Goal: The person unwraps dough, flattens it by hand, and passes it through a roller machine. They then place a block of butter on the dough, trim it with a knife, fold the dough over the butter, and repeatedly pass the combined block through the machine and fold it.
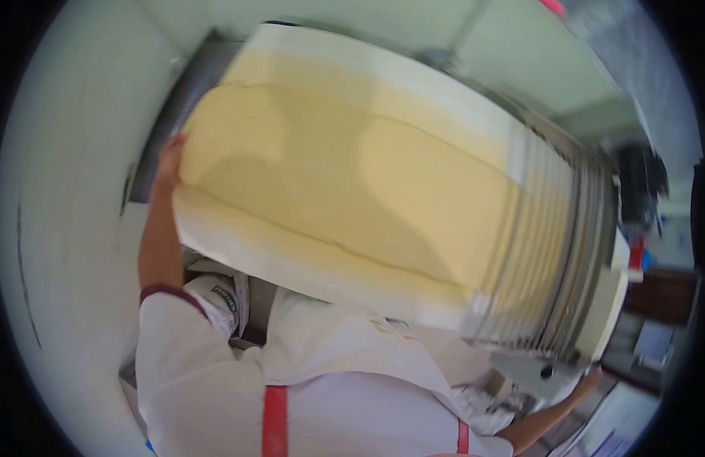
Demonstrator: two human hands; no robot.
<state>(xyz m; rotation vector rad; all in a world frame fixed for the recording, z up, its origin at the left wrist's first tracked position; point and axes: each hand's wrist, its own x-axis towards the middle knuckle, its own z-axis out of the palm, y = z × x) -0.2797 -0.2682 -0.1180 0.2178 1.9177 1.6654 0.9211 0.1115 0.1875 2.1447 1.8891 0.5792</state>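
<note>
Your left hand (170, 156) rests at the far edge of the dough sheet (345, 183), fingers pressed flat against it — apparently to steady the sheet as it lies on the white conveyor belt (291, 266) of the sheeter. Your right hand (590, 378) sits low beside the machine's roller guard (558, 251); whether its fingers grip anything, you cannot tell — blur hides them. No containers are visible.

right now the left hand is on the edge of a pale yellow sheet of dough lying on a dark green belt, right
Not quite. In the head view the left hand does rest at the edge of the pale yellow dough sheet, but the belt under it is white, not dark green.
</note>
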